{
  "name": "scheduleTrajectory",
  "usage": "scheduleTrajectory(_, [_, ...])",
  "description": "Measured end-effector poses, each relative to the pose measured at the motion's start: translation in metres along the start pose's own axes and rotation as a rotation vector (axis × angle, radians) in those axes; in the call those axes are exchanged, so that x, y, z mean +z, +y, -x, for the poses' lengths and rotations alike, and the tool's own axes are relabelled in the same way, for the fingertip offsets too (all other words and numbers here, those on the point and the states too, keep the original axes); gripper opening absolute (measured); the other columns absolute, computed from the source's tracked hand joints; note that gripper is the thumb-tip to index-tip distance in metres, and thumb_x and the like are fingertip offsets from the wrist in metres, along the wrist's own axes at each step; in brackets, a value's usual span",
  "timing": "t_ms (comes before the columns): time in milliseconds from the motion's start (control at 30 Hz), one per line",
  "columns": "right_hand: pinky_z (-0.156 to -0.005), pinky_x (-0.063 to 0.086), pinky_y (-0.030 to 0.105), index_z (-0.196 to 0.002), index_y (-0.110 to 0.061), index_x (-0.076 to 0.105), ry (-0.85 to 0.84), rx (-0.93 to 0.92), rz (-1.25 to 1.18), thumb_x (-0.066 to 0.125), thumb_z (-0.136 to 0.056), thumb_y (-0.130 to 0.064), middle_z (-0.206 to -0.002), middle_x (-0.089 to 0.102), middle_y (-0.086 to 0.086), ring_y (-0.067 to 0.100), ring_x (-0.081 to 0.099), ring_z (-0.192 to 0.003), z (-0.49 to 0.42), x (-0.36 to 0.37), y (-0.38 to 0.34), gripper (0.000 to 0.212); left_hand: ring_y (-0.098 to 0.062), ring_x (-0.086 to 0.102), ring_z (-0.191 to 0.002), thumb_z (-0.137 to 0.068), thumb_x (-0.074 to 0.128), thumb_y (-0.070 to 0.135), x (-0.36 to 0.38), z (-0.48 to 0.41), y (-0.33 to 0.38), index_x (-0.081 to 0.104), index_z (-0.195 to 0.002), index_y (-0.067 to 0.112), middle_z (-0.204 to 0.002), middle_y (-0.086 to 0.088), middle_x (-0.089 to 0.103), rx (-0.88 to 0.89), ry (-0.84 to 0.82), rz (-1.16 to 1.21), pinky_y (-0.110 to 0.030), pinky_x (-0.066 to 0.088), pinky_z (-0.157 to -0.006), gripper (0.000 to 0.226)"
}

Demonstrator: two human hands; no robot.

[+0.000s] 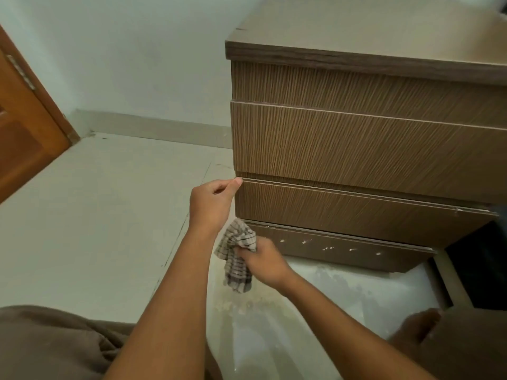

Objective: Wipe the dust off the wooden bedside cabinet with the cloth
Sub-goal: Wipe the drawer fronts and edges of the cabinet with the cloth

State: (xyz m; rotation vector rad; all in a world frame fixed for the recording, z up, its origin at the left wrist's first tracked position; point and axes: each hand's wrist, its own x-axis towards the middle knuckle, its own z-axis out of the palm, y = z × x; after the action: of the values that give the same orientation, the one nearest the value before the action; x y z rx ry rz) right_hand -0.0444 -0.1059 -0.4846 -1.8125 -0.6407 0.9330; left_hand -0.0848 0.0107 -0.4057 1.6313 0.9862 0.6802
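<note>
The wooden bedside cabinet (356, 144) stands at the upper right, with two ribbed drawer fronts and a plinth (343, 248) marked by pale specks. My right hand (264, 263) grips a crumpled checked cloth (236, 259) at the plinth's left corner, low by the floor. Part of the cloth hangs down below my fist. My left hand (212, 200) is higher, its fingers curled and holding nothing. Its thumb tip touches the upper left corner of the lower drawer.
An orange-brown door (24, 138) stands at the left against the white wall (123, 50). Pale floor tiles (96, 215) spread to the left. A dusty patch of floor (315, 292) lies before the cabinet. My bare foot (417, 327) and brown clothing (49, 344) are in the foreground.
</note>
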Motion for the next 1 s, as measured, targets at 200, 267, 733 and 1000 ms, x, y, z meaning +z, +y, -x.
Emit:
scheduleTrajectory(200, [-0.083,0.049,0.017,-0.114,-0.026,0.063,0.159,0.015,-0.16,0.053,-0.099,-0.019,-0.111,0.068,-0.012,0.005,0.062,-0.105,0.026,-0.058,0.027,0.02,-0.007,0.066,-0.099,-0.092,0.059,0.045,0.012,0.001,-0.015,0.073,-0.092,0.027,-0.095,0.015,0.071,-0.144,0.034,0.178,-0.026,0.048,-0.089,0.023])
scheduleTrajectory(267, [-0.085,0.048,0.014,-0.118,-0.028,0.06,0.258,-0.01,-0.186,0.053,-0.099,-0.019,-0.11,0.065,-0.02,-0.005,0.059,-0.103,0.039,-0.07,0.042,0.022,-0.011,0.064,-0.104,-0.099,0.048,0.042,0.024,0.006,-0.026,0.069,-0.096,0.03,-0.1,0.013,0.069,-0.195,0.09,0.199,-0.029,0.046,-0.09,0.025])
scheduleTrajectory(733, [-0.09,0.037,0.027,-0.139,-0.02,0.043,1.249,0.013,0.129,0.046,-0.09,0.004,-0.122,0.056,-0.002,0.014,0.052,-0.106,0.097,-0.163,0.1,0.055,-0.021,0.051,-0.102,-0.098,0.051,0.034,0.085,0.011,-0.094,0.058,-0.128,0.016,-0.114,0.001,0.055,-0.528,0.183,0.206,-0.037,0.044,-0.101,0.035])
scheduleTrajectory(1000, [-0.099,0.045,0.041,-0.133,-0.022,0.047,1.331,0.22,0.071,0.048,-0.091,0.0,-0.125,0.06,0.005,0.027,0.057,-0.115,0.096,-0.194,0.127,0.047,-0.03,0.059,-0.103,-0.092,0.056,0.037,0.089,0.007,-0.097,0.06,-0.114,0.016,-0.11,-0.006,0.061,-0.552,0.259,0.175,-0.042,0.051,-0.095,0.03])
